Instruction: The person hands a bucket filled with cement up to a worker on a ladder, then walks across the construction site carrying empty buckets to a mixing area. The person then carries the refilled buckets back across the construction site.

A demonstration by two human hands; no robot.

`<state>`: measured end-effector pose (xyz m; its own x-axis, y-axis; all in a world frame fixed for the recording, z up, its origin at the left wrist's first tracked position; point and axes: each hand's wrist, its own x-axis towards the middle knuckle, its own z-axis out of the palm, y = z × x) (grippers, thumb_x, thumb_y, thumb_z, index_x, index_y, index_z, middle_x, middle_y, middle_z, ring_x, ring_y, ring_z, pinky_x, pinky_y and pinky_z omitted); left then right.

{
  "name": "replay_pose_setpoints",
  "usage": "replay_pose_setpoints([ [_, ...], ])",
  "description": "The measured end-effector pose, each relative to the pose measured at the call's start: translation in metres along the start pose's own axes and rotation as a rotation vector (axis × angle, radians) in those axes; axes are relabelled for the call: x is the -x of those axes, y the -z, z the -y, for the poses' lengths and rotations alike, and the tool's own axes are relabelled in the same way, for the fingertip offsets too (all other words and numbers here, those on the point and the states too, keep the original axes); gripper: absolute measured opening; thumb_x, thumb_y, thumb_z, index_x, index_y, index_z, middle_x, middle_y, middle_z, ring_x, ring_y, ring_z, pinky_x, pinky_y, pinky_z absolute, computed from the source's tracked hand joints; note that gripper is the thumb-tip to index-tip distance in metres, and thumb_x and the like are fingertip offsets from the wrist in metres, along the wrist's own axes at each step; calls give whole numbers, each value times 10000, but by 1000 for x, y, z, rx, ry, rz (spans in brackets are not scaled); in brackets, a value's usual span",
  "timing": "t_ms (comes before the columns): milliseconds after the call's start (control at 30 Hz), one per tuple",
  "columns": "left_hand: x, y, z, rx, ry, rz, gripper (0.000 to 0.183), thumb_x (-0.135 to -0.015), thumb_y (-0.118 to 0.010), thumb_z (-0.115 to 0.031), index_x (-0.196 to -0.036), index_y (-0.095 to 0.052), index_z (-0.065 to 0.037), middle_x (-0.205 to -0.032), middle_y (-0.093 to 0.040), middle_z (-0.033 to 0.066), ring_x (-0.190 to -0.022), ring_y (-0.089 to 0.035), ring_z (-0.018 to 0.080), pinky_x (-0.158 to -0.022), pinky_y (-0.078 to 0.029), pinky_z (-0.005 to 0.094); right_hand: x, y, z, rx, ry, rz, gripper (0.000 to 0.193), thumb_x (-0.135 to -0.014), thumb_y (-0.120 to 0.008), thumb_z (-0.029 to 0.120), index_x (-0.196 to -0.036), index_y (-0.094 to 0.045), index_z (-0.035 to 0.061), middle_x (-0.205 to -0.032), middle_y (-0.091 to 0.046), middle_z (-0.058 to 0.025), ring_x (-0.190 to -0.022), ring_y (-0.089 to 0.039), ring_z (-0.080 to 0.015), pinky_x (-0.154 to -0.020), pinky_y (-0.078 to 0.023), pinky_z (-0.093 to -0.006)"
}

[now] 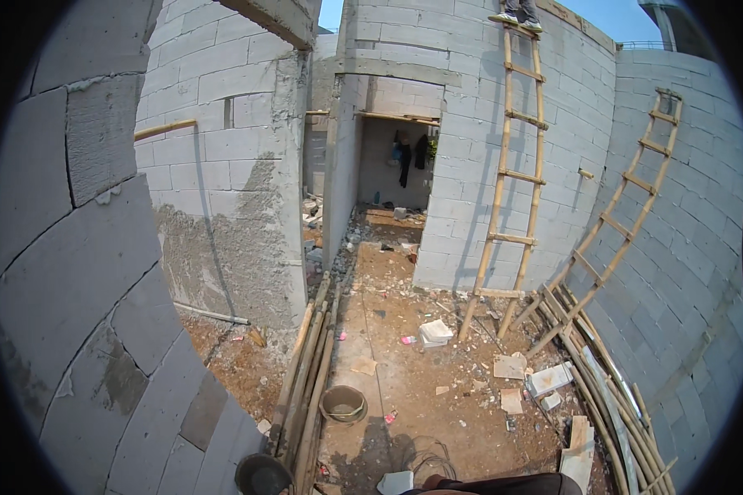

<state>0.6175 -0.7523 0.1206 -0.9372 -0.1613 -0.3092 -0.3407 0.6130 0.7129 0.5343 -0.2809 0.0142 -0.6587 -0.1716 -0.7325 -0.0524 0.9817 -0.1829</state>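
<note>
Neither of my hands can be made out. Dark cloth (pixel 520 485) of my clothing crosses the lower edge, with a small brownish patch beside it that is too cut off to name. Nearest to me on the ground are a broken pale block (pixel 395 483) and a loose tangle of thin wire (pixel 431 459). A bucket (pixel 343 405) stands on the dirt ahead, and a dark bucket (pixel 263 476) is at the lower left by the wall.
Long poles (pixel 304 375) lie left of the bucket. Two bamboo ladders (pixel 513 176) (pixel 636 183) lean on the block walls; a person's shoes (pixel 516 20) are atop the taller one. More poles (pixel 607 388) curve along the right wall. Block pieces (pixel 550 379) litter the floor before a doorway (pixel 394 161).
</note>
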Motion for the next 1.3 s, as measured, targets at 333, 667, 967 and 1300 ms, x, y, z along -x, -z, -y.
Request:
replay_pose_setpoints([
  [333, -29, 1, 69, 536, 172, 154, 682, -921, -566, -36, -1520, -262, -154, -1189, -550, 197, -1002, -569, 317, -896, -494, 455, 11, 30, 32, -196, -85, -88, 325, -831, -546, 240, -981, -722, 11, -1019, -704, -209, -964, -683, -375, -840, -542, -450],
  [667, -3, 61, -23, -49, -113, -144, 851, -700, -850, -328, -1359, -472, 56, -1297, -563, 267, -1243, -534, 368, -1053, -416, 444, -2, 18, 52, 88, 125, -103, 318, -823, -556, 281, -931, -727, 35, -1007, -708, -198, -951, -689, -354, -822, -546, -442],
  [967, 44, 72, -3, 39, -35, -372, 771, -768, -801, -243, -1423, -434, -66, -1319, -533, 275, -1237, -503, 427, -1024, -437, 448, -68, 13, 90, -430, 40, -268, 294, -840, -619, 217, -973, -721, -25, -778, -728, -157, -692, -725, -242, -675, -567, -374],
  [1300, 69, 77, -45, -190, 373, -456, 1128, -651, -861, -434, -1551, -224, -197, -1581, -172, 252, -1466, -127, 453, -1112, -190, 678, -60, 56, 127, -216, 132, -231, 555, -809, -666, 436, -1237, -636, 84, -1183, -616, -288, -1163, -572, -413, -994, -458, -454],
])
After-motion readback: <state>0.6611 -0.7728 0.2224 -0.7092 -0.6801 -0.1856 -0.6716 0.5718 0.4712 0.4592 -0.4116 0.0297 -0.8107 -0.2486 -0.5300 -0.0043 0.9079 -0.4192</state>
